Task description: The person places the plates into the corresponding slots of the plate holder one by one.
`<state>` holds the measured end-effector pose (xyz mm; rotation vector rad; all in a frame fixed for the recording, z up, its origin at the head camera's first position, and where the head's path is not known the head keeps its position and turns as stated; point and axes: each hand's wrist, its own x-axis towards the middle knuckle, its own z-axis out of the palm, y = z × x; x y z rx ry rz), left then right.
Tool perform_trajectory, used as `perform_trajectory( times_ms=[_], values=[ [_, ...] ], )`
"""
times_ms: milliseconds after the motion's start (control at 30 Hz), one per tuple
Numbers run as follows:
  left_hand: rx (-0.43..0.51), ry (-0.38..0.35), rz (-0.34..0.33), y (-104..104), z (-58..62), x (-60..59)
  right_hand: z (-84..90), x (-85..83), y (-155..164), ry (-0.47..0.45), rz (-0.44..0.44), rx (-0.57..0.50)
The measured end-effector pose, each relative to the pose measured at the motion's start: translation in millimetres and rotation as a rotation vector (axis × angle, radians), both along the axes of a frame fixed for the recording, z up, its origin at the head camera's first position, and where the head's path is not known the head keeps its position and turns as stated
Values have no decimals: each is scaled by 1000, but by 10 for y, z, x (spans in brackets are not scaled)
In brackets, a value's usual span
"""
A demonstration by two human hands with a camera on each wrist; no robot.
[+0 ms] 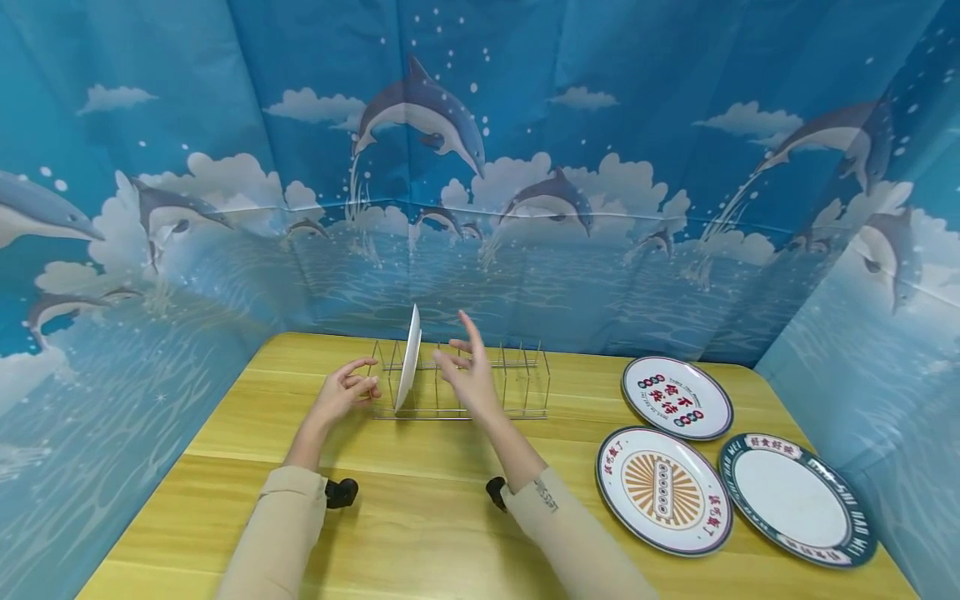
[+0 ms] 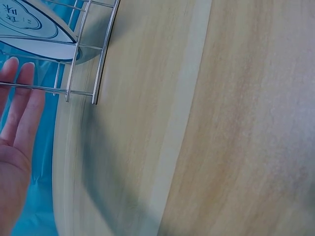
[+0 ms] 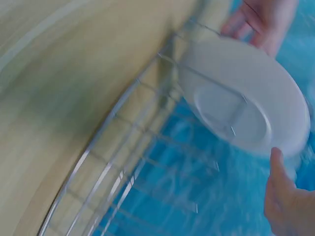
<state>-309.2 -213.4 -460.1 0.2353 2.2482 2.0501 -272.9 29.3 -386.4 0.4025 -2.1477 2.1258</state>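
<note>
Head cam looks down from above, table-wide. Both wrist cams sit super close, low over the tabletop, one from either side of the wire rack (image 1: pixel 461 383), which shows in all three.

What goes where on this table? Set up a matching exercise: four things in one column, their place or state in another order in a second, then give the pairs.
Things:
1. white plate
2. wire rack
3. sunburst plate
4. left hand

Places or states:
A. lies flat on the table, at the front, right of the right arm
B. stands on edge in a slot at the rack's left end
C. sits at the far side of the table, most slots bare
D. hovers just left of the rack, fingers loosely curled, holding nothing

Pairs: 1-B, 2-C, 3-A, 4-D
</note>
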Motion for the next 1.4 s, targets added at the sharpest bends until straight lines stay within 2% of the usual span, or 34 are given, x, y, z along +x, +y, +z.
perform_trajectory(
  times_ms=[133, 233, 367, 467, 533, 600, 700, 733, 767, 833, 967, 1033, 1133, 1233, 1400],
  values=[
    [-20, -5, 13, 8, 6, 3, 68, 121, 403, -21, -69, -148],
    [-17, 6, 21, 23, 11, 5, 88, 229, 750, -28, -125, -205],
    [-8, 27, 28, 41, 14, 13, 101, 398, 1199, -50, -189, -179],
    [1, 26, 30, 52, 9, 22, 29, 514, 1517, -66, -226, -144],
    [0, 21, 31, 58, 9, 30, -216, 488, 1812, -3, -192, -193],
    [-15, 17, 31, 60, 9, 33, -396, 502, 2073, -16, -196, -178],
    [-38, 8, 32, 61, 15, 32, -883, 413, 2568, 17, -209, -186],
    [-41, 5, 33, 62, 15, 30, -957, 436, 2684, -11, -241, -144],
    [-44, 3, 31, 61, 16, 29, -894, 532, 2708, -57, -283, -93],
    [-44, -1, 31, 61, 19, 30, -956, 609, 2854, -78, -318, -73],
    [-41, 4, 40, 56, 18, 40, -866, 868, 3004, -227, -368, 7],
    [-38, 8, 36, 52, 18, 43, -1054, 871, 3201, -274, -402, 45],
    [-31, 1, 31, 46, 16, 39, -1157, 950, 3363, -366, -460, 169],
    [-32, -8, 25, 40, 16, 34, -1199, 1045, 3482, -442, -462, 268],
    [-49, -14, 32, 36, 16, 25, -1197, 1152, 3607, -560, -395, 356]
  ],
)
